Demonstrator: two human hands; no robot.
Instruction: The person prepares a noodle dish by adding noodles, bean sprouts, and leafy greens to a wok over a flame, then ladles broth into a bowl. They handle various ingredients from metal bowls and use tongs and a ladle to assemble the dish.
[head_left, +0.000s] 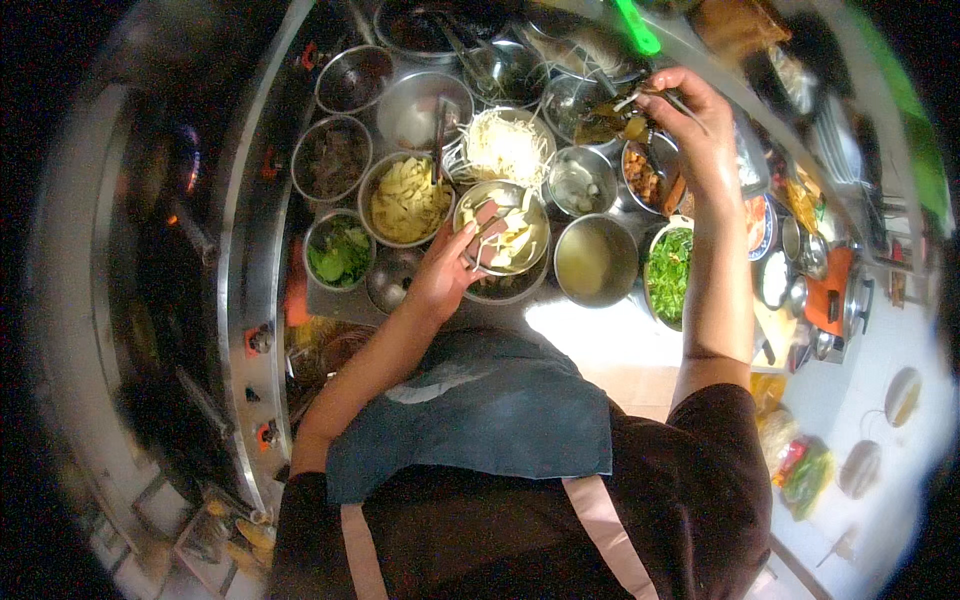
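Note:
My left hand (442, 276) grips the rim of a small metal bowl (541, 251). In the bowl lie pale yellow slices (516, 236) and reddish-brown flat pieces (491, 236). My right hand (694, 109) is raised at the upper right with the fingers closed on a thin utensil whose kind is unclear. Dark olive-green leafy food (600, 124) hangs at the utensil's end, above a metal container (559, 97). Just beyond the held bowl is a metal bowl heaped with bean sprouts (506, 146). To its left stands a container of pale yellow sliced food (409, 201) with a dark-handled utensil (437, 142) in it.
Close by are metal containers of leafy greens (339, 251), chopped green herbs (670, 274), orange-brown bits (642, 176) and a yellowish liquid (589, 259). A stove front with knobs (259, 340) runs along the left; a small flame (191, 157) shows there. A green handle (637, 30) juts in above.

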